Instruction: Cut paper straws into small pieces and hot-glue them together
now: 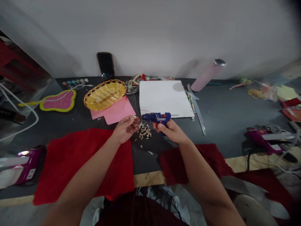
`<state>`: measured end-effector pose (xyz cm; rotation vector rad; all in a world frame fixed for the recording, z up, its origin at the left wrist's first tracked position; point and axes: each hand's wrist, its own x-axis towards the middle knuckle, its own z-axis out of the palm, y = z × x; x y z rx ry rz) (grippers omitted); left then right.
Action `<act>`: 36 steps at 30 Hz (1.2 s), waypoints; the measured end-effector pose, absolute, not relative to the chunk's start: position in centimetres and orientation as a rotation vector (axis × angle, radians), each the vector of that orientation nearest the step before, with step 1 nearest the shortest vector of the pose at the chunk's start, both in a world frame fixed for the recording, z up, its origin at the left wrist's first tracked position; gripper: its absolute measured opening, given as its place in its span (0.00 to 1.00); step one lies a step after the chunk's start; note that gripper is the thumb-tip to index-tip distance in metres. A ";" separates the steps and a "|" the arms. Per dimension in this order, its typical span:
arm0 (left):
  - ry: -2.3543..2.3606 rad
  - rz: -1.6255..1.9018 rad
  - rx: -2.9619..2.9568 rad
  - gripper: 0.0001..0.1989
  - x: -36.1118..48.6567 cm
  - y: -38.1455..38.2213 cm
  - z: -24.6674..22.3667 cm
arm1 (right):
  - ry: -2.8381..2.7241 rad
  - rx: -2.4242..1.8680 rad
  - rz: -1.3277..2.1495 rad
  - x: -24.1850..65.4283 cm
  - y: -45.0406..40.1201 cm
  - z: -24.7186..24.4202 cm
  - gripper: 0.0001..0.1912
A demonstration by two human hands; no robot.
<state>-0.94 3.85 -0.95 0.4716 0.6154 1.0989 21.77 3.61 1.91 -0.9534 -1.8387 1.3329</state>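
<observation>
My right hand [171,130] is wrapped round the handle of a blue glue gun [154,117], whose nozzle points left. A small red light shows on the gun. At the nozzle tip, my left hand [125,128] pinches a small pale piece [135,117], too small to make out well. Just below the gun, several small beige pieces [145,131] lie scattered on the dark table [145,161]. A white board [164,97] lies flat behind the gun. To the left, a yellow woven basket [105,95] rests partly on pink sheets [119,111].
Red cloths [87,157] [209,157] lie along the front edge. A phone [106,66] leans on the wall, and a pink bottle [208,75] stands right of the board near clear sticks [199,117]. Purple devices [30,163] [265,139] sit at both sides, with white cables at left.
</observation>
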 end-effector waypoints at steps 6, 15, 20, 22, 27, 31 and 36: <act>0.606 1.099 0.490 0.06 -1.0 3.8 -1.0 | -1.865 -0.931 1.330 21.8 3.6 1.9 0.17; 0.599 1.085 0.492 0.07 -1.0 3.8 -0.8 | -1.860 -0.973 1.279 22.0 3.8 1.5 0.17; 0.605 1.091 0.501 0.07 -1.0 3.9 -1.0 | -1.856 -0.970 1.296 22.0 3.8 1.6 0.17; 0.616 1.086 0.513 0.07 -0.9 3.9 -1.0 | -1.847 -0.967 1.303 21.9 3.8 1.6 0.16; 0.641 1.084 0.519 0.07 -0.9 3.8 -0.9 | -1.776 -0.997 1.355 22.1 3.8 1.2 0.16; 0.664 1.093 0.504 0.06 -0.9 3.8 -1.0 | -1.390 -1.064 1.394 22.8 4.5 0.2 0.18; 0.656 1.093 0.507 0.06 -0.9 3.8 -1.0 | -1.042 -1.111 1.301 24.5 6.0 -0.5 0.12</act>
